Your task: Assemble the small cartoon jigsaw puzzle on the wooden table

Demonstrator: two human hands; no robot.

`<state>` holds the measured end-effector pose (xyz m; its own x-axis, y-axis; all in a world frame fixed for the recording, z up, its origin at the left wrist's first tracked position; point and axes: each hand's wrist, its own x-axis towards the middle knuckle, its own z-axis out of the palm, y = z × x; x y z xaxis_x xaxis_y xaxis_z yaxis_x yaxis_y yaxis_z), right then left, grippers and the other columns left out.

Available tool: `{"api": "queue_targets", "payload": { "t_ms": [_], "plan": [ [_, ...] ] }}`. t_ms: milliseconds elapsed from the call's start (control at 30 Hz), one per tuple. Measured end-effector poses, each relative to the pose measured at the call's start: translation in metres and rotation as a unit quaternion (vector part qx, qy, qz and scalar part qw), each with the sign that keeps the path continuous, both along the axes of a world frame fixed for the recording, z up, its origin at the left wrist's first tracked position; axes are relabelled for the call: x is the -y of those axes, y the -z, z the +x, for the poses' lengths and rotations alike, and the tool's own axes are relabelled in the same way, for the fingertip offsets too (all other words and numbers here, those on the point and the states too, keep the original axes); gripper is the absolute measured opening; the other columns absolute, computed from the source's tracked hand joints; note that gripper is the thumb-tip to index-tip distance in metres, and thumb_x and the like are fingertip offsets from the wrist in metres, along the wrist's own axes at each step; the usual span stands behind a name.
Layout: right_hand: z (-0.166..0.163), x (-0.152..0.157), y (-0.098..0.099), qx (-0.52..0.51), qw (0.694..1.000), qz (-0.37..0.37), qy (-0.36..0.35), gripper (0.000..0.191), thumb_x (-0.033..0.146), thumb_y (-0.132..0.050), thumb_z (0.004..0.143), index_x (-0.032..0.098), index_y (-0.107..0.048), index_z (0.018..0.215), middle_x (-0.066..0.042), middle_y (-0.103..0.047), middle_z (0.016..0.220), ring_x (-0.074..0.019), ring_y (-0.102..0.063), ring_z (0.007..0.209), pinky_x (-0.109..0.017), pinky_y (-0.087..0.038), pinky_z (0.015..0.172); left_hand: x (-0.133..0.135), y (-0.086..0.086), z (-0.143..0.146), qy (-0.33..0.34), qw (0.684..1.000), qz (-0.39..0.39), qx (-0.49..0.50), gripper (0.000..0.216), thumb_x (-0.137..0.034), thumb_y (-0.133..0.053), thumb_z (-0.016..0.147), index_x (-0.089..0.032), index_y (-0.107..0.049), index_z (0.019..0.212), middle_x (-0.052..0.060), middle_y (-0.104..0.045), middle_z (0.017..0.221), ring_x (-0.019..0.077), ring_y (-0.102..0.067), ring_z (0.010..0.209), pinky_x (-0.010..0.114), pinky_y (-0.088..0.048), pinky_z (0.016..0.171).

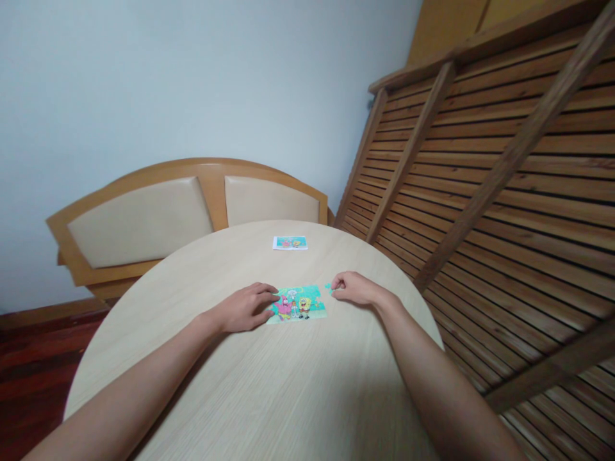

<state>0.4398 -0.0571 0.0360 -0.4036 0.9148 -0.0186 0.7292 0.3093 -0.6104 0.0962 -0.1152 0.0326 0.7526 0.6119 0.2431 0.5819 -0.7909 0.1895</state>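
A small jigsaw puzzle (312, 311) with cartoon figures on a turquoise ground lies flat on the table. Along its right edge a gap shows near the yellow figure. My left hand (247, 307) rests at the puzzle's left edge, its fingers apart and touching it. Just right of the puzzle, my right hand (353, 288) is closed in a pinch on a small turquoise puzzle piece (328, 287). The fingers partly cover that piece, which is at or just above the table surface.
A round, light wooden table (288, 390) spreads under both arms. Farther back lies a picture card or booklet (291, 242) with the same cartoon scene. Behind the table stands a padded wooden headboard (148, 221). A slatted wooden panel (480, 186) leans along the right side.
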Motion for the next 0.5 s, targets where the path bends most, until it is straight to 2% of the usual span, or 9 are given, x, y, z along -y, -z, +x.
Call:
{"api": "queue_targets", "payload": {
  "t_ms": [200,333,500],
  "plan": [
    [-0.0025,-0.0015,0.0049,-0.04,0.998,-0.018,-0.034,0.026,0.01,-0.061,0.067,0.013,-0.069,0.092,-0.001,-0.067,0.073,-0.012,-0.057,0.063,-0.022,-0.042,0.059,-0.0008,0.0013,-0.0007,0.0,1.0,0.0,-0.004,0.036,-0.031,-0.05,0.097,-0.018,-0.061,0.129,0.013,-0.06,0.127,0.0261,-0.058,0.117,0.04,-0.048,0.105],
    [-0.0026,-0.0003,0.0033,-0.045,0.996,-0.013,-0.073,0.015,0.019,-0.062,0.076,0.013,-0.071,0.087,-0.002,-0.068,0.074,-0.0138,-0.058,0.067,-0.023,-0.044,0.063,-0.0009,0.001,-0.0005,0.0,1.0,-0.002,0.001,0.036,-0.031,-0.051,0.097,-0.019,-0.061,0.129,0.013,-0.06,0.127,0.026,-0.058,0.118,0.04,-0.047,0.105],
    [-0.01,0.0058,-0.0034,-0.066,0.99,-0.008,-0.121,0.025,0.035,-0.06,0.086,0.014,-0.072,0.089,-0.005,-0.073,0.083,-0.0162,-0.062,0.074,-0.026,-0.046,0.069,-0.0014,0.0014,-0.0009,0.002,1.0,-0.001,0.002,0.036,-0.031,-0.051,0.096,-0.018,-0.061,0.128,0.013,-0.059,0.127,0.0257,-0.057,0.117,0.04,-0.047,0.104]
  ]
}}
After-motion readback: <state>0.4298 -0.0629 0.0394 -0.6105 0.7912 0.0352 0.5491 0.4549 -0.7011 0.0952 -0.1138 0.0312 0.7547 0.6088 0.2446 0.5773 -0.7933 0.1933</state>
